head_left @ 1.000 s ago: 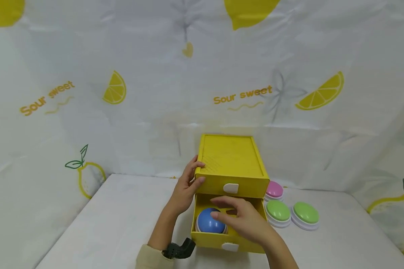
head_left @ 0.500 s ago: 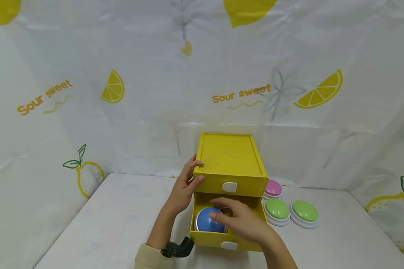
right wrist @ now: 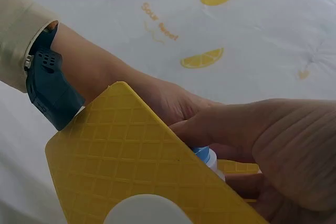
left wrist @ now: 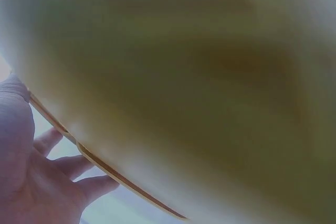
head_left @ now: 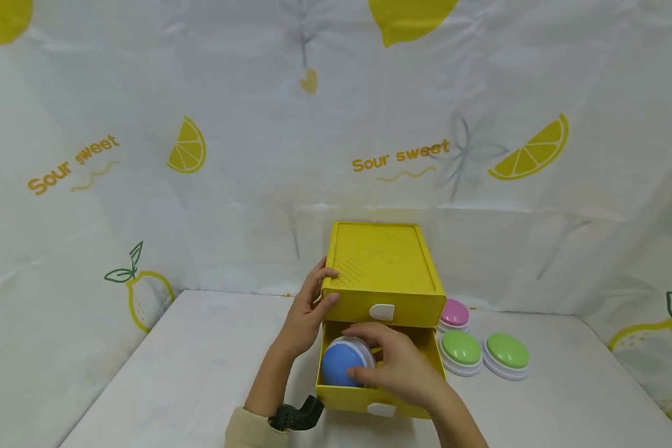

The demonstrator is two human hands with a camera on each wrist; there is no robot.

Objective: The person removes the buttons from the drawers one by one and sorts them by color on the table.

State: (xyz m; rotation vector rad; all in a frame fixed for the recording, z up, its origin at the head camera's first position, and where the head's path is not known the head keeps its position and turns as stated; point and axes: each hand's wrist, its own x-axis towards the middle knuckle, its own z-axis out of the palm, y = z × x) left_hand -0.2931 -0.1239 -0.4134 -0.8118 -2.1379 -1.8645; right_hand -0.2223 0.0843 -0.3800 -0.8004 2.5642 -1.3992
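A yellow two-drawer cabinet [head_left: 383, 258] stands on the table, its lower drawer [head_left: 409, 406] pulled out and its upper drawer in. My left hand [head_left: 307, 317] grips the cabinet's upper left front corner, thumb on the front and a finger over the top edge. Inside the lower drawer, at its left, a blue dome-topped push button [head_left: 340, 366] with a white base sits tilted, the dome facing left and forward. My right hand [head_left: 397, 362] pinches it between thumb and fingers. In the right wrist view the drawer front hides most of the button [right wrist: 202, 153].
Right of the cabinet lie two green push buttons [head_left: 462, 348] [head_left: 507, 352] and a pink one [head_left: 455, 313], partly behind the cabinet. A white lemon-print sheet [head_left: 257, 236] hangs behind the table. A dark band [head_left: 298, 414] is on the left wrist.
My right hand has closed on the blue button, which has tipped from flat to tilted, its white base now showing at the right. The left hand keeps its place on the cabinet.
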